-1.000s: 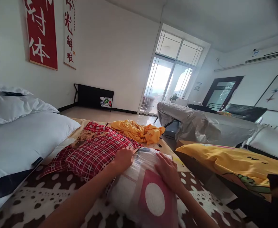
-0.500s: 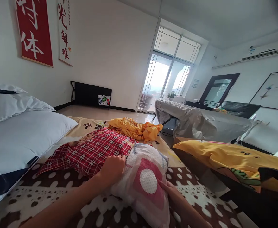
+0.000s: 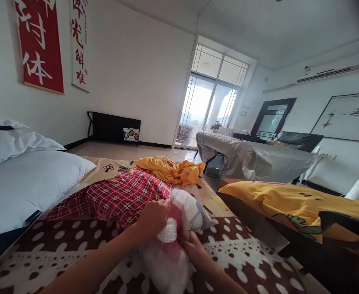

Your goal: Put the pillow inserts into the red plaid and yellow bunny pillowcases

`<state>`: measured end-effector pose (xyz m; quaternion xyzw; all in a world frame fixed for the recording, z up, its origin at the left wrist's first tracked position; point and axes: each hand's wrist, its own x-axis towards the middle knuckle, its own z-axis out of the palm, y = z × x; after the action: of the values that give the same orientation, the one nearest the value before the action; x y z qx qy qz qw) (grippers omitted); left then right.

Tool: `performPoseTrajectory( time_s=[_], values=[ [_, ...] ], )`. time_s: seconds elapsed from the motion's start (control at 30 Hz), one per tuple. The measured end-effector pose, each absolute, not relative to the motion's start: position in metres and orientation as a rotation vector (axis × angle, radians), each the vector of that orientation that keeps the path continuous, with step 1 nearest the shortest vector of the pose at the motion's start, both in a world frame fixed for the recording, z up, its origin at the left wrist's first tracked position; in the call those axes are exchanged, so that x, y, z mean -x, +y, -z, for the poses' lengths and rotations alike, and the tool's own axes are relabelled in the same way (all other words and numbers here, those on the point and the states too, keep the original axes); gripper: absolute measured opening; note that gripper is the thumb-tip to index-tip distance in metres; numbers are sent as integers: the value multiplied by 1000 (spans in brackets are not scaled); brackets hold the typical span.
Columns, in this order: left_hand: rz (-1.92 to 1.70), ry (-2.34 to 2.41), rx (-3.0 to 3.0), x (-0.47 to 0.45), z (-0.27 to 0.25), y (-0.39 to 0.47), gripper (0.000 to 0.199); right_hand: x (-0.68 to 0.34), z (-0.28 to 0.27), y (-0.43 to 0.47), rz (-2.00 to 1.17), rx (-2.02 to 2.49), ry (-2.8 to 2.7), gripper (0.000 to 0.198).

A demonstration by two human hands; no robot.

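A red plaid pillowcase [image 3: 127, 194] lies on the bed, filled out on its left by something inside it. From its right opening sticks out a white pillow [image 3: 194, 210] with a pink patch and a white dot. My left hand [image 3: 156, 216] is closed on the pillowcase's edge at the opening. Lower right, my right hand [image 3: 193, 245] grips a fold of the pillow, with its fingertips partly sunk in the fabric. The pillow's near end hangs toward me between my forearms.
A brown and white spotted blanket [image 3: 72, 249] covers the bed under my arms. Crumpled orange cloth [image 3: 170, 169] lies beyond the pillowcase. White pillows [image 3: 41, 171] rest at left. At right stands a yellow cloth-covered thing [image 3: 268, 200]; behind it is a sheet-covered table [image 3: 259, 159].
My right hand has moved left toward my left hand, squeezing the pillow narrower and folding its pink patch. My left hand stays at the pillowcase's edge. The view has shifted slightly.
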<state>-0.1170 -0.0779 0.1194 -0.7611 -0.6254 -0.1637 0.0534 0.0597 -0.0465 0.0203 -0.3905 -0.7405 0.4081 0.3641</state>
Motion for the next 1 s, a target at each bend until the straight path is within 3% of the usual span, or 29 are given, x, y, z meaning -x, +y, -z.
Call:
performPoseTrajectory(
  time_s=[0.13,0.27,0.4,0.53,0.63,0.77,1.0],
  values=[
    [434,-1962,2330,136,-110,-93,35,-74,-41,-12,-1141,1019,-1690,66],
    [231,-2126,2255,160,-84,-126,33,-118,-49,6,-1041,1171,-1961,64],
    [20,-2265,2097,175,-52,-154,38,-161,-44,-8,-157,1253,-2326,61],
    [7,-2383,2049,180,-34,-154,37,-159,-46,-26,553,731,-2698,79],
    [144,-2400,2073,181,-30,-134,32,-126,-51,-24,726,420,-2804,73],
    [583,-2439,1924,187,-41,-95,25,-74,-57,-9,720,287,-2664,50],
    [1120,-2326,1791,226,-102,-35,35,-5,-112,-46,700,178,-2220,27]
  ],
)
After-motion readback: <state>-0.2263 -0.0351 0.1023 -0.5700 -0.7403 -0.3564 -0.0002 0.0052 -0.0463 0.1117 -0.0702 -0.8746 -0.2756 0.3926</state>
